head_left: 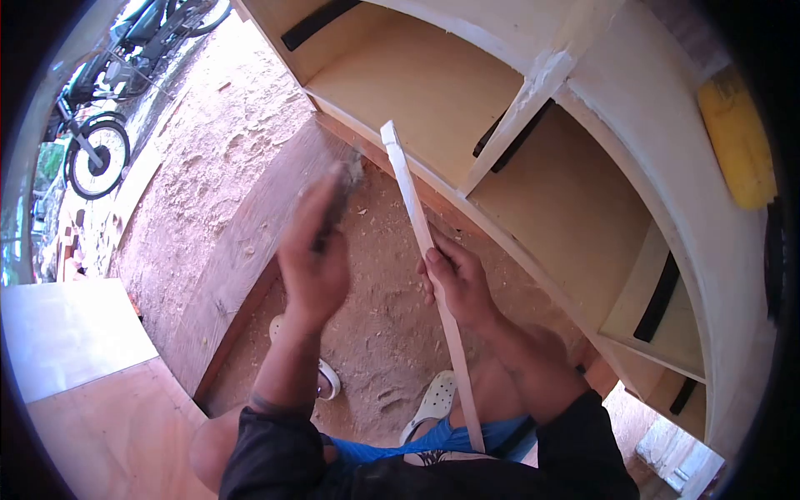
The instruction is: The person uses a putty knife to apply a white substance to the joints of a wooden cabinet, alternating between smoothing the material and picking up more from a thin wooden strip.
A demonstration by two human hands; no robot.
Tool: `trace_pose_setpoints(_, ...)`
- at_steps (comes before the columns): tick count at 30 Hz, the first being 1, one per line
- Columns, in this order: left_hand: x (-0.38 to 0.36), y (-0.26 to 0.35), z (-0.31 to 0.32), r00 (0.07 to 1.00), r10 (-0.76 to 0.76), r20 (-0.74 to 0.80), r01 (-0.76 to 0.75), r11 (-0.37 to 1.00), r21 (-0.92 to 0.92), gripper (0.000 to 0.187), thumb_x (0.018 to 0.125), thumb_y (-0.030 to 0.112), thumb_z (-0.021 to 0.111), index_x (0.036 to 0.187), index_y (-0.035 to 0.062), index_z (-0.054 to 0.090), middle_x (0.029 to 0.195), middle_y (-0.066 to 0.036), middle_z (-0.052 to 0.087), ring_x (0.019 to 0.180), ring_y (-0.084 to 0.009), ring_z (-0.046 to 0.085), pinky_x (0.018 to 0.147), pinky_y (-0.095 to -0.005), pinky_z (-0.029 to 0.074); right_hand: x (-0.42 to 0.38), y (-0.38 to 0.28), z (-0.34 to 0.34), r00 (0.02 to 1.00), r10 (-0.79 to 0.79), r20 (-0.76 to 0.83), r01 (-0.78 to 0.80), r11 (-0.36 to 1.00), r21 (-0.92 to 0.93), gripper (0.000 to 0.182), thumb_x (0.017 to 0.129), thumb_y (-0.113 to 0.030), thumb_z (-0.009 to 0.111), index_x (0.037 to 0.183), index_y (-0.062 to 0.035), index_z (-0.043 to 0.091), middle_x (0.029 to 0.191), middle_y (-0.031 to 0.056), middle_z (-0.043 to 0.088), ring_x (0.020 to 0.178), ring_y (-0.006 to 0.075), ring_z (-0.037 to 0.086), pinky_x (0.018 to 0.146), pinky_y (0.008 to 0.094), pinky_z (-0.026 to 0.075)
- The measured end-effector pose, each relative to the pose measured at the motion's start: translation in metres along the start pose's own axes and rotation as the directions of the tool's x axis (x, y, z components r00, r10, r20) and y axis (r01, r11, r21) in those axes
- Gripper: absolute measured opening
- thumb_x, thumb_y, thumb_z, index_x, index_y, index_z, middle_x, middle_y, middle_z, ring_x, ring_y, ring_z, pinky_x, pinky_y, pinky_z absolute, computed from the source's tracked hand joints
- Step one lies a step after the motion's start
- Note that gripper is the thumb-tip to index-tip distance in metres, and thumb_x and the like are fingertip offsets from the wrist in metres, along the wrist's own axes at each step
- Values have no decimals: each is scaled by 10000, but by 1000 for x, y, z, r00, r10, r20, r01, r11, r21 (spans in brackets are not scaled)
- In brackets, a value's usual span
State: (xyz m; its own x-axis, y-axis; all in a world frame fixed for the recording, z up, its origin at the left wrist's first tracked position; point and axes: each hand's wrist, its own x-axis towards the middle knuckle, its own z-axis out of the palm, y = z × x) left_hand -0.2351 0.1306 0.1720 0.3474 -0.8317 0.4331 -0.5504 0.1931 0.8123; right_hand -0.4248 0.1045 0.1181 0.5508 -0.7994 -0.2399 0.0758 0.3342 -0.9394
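My right hand [458, 279] is closed around a long, thin wooden strip [408, 185]. The strip slants up from my lap, and its upper end is coated with something white. To its left, my left hand [315, 262] is raised and closed on a dark-handled tool [329, 217]. Motion smears the tool, and its pale end [354, 171] is too blurred to name. Tool and strip are apart. Beyond them stands a curved wooden cabinet [575, 242] with open compartments and white filler along its joints.
A wide plank [242, 242] lies on the sandy ground at left. Flat boards [83, 342] fill the lower left. Parked motorcycles [100, 154] stand at the upper left. A yellow container [737, 142] is at the right. Dark strips [658, 296] sit inside the cabinet compartments.
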Motion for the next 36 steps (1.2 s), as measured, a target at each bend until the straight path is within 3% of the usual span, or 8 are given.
trace_pose_setpoints(3,-15,-7,26,913,360,194,-403,869,285,619,627,-170,482,1206,41,542,1238,-186,508,1170,-362,472,1000,-436,376,1,-2,3,1000,10,17,-10,1000,-6,456,958,-177,444,1394,-96,340,747,13,495,546,43,477,490,209,476)
trace_pose_setpoints(9,-33,-49,43,900,340,272,-426,815,392,660,617,-100,547,1247,96,512,1275,-147,486,1197,-347,441,1008,-518,329,-3,-2,7,1000,-23,18,24,999,-48,462,952,-174,451,1389,-74,343,751,8,494,546,43,471,487,211,468)
trace_pose_setpoints(13,-37,-70,26,931,229,284,-334,848,411,568,653,-135,508,1174,78,576,1238,-158,515,1179,-351,457,995,-454,370,-4,0,2,999,-11,-39,8,997,-78,464,937,-167,482,1373,-56,371,751,-5,481,552,36,444,492,204,444)
trace_pose_setpoints(18,13,-18,-5,956,-27,292,-7,993,115,529,628,-175,403,1083,-2,610,1106,-206,598,1034,-350,574,931,-374,434,1,5,3,989,-105,-101,86,982,-169,465,899,-143,550,1329,-16,428,749,-16,463,594,37,414,526,196,394)
trace_pose_setpoints(24,78,14,-17,753,-136,644,-347,750,563,259,781,64,591,1027,83,670,999,-136,645,891,-321,614,802,-368,485,5,9,9,982,-156,-104,119,947,-299,507,848,-123,621,1310,-7,450,771,-5,473,614,38,428,538,203,395)
trace_pose_setpoints(28,113,44,4,582,-253,773,-527,607,595,266,734,50,589,976,104,686,854,-146,639,814,-320,622,736,-401,492,8,16,15,973,-214,-88,172,923,-344,539,832,-91,636,1323,-1,432,822,-15,475,649,19,443,560,183,401)
trace_pose_setpoints(31,121,41,16,446,-130,885,-703,561,437,157,738,37,562,849,-7,664,801,-173,657,775,-326,650,671,-404,519,10,17,20,963,-242,-117,186,914,-359,540,791,-114,663,1283,9,476,789,36,506,629,73,466,572,230,421)
trace_pose_setpoints(36,126,46,26,287,-421,861,-665,559,495,194,713,12,560,871,7,674,819,-188,654,797,-312,642,714,-379,505,8,17,22,962,-261,-77,205,880,-428,491,835,-96,615,1292,8,469,813,-2,490,652,26,451,568,191,412)
